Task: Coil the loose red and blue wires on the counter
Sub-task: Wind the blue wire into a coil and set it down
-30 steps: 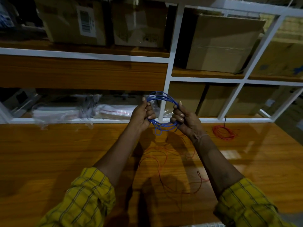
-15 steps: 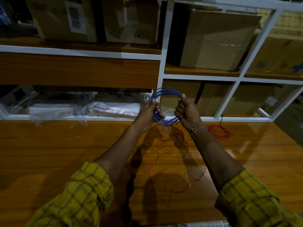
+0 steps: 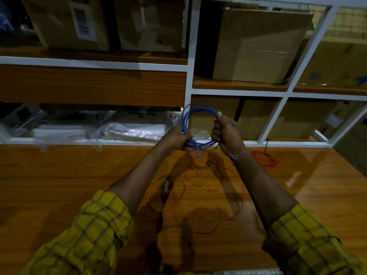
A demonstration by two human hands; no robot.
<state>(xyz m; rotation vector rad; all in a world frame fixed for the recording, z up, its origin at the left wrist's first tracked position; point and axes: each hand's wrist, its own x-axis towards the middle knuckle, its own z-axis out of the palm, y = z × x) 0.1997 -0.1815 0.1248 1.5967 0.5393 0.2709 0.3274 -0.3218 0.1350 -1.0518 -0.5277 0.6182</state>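
A blue wire [image 3: 190,114] is wound into a round coil, held upright above the wooden counter [image 3: 59,185]. My left hand [image 3: 176,140] grips the coil's lower left side. My right hand [image 3: 226,135] grips its right side, thumb up near the top. A small blue loop hangs below the coil between the hands. Loose red wire [image 3: 200,195] lies spread in tangled curves on the counter under my forearms. A coiled red wire [image 3: 266,158] lies on the counter to the right of my right wrist.
White-framed shelves [image 3: 189,76] rise behind the counter, filled with cardboard boxes [image 3: 258,46]. Plastic-wrapped packages [image 3: 137,132] lie on the lowest shelf at the left. A thin dark wire [image 3: 267,144] stands up by the red coil.
Both hands with the blue coil have stayed close together, turning the coil slightly; my right hand has shifted up along its right side. The view drifted a little to the left.
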